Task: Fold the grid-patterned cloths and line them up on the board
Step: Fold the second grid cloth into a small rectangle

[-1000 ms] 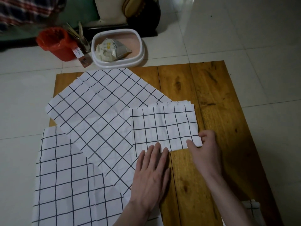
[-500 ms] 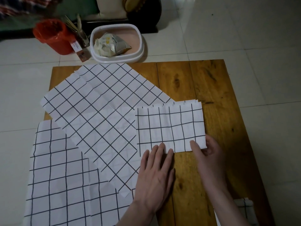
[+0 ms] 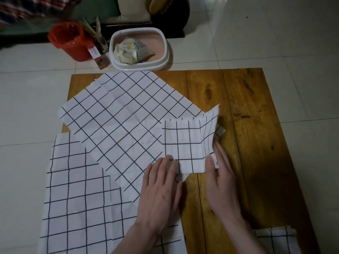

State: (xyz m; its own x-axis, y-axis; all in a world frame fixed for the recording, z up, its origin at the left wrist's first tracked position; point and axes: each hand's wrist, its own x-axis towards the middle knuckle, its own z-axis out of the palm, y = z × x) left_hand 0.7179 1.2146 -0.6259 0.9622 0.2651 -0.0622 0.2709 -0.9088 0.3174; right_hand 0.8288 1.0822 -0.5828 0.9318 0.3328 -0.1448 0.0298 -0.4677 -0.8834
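Since a moment ago the right side of the small folded cloth (image 3: 185, 145) has come up off the board (image 3: 247, 116) and now stands half raised, its top corner pointing away from the person. That cloth sits mid-board, its left edge overlapping a bigger one. The right hand (image 3: 220, 182) is clamped on the lifted flap, thumb on top at the near right corner and fingers tucked underneath. The left hand (image 3: 161, 191) lies flat and spread, fingertips pinning the near left corner, gripping nothing.

I'd say this is one more fold going in, right side over left, so this cloth is nearly done but not yet placed. An already folded cloth (image 3: 273, 241) shows at the near edge by the right forearm. Two remain open: the diagonal cloth (image 3: 117, 121) across the board's left half, and the large-grid cloth (image 3: 78, 208) hanging off onto the tiled floor (image 3: 27, 107). So I count four cloths, none lined up yet.

Beyond the far edge stand one white tub (image 3: 139, 50) holding a crumpled packet and one red bin (image 3: 69, 41).
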